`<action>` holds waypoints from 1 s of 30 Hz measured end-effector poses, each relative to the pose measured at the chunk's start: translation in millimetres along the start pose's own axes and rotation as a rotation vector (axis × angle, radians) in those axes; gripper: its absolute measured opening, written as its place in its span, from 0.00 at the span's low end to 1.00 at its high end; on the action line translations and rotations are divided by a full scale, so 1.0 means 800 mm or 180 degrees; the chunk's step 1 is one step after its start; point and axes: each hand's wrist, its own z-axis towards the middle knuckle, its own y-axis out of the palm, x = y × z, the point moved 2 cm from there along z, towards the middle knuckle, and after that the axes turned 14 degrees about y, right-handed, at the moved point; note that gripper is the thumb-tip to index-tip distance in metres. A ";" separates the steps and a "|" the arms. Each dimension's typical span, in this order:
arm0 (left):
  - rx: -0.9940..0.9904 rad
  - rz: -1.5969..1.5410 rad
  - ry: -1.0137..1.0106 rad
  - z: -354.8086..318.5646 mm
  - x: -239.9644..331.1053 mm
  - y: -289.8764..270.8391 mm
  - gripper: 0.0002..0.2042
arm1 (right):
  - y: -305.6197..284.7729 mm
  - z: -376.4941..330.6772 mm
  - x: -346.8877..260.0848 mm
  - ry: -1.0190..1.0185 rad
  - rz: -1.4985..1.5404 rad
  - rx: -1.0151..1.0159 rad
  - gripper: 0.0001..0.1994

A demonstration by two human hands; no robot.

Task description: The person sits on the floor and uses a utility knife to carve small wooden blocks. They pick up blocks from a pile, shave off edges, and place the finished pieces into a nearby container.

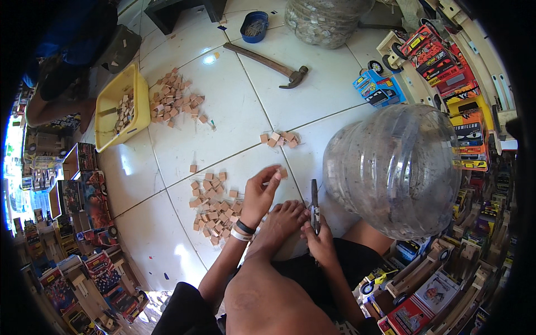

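Observation:
Between the fingertips of my left hand [263, 188] is a small wooden block [283, 173], held just above the tiled floor. My right hand [320, 241] is closed around a slim hand tool [315, 195] with a dark upper end and a metallic middle; I cannot make out whether it is pliers or scissors. Beside my left wrist lies a pile of wooden blocks [215, 212], some with thin pins or wires sticking out. A smaller group of blocks [279, 139] sits beyond my hands. My bare foot [285, 220] rests between both hands.
A large clear plastic jug [391, 173] stands at right, by toy trucks [379, 88]. Farther off are a hammer [268, 64], a blue tin [254, 28], another block pile [174, 97] and a yellow basin [142, 100]. Another person's arm [61, 111] shows at far left.

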 end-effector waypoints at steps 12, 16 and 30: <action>0.1270 0.3793 0.0856 -0.014 -0.041 -0.117 0.14 | -0.007 0.006 0.003 -0.0346 -0.0118 -0.0155 0.20; 0.0862 0.2829 0.0758 -0.008 -0.026 -0.125 0.12 | 0.001 0.006 -0.004 -0.0296 -0.0273 -0.0238 0.19; 0.0866 -0.2327 -0.0502 -0.017 0.023 -0.012 0.10 | 0.030 -0.033 -0.055 -0.1064 -0.0889 -0.0356 0.31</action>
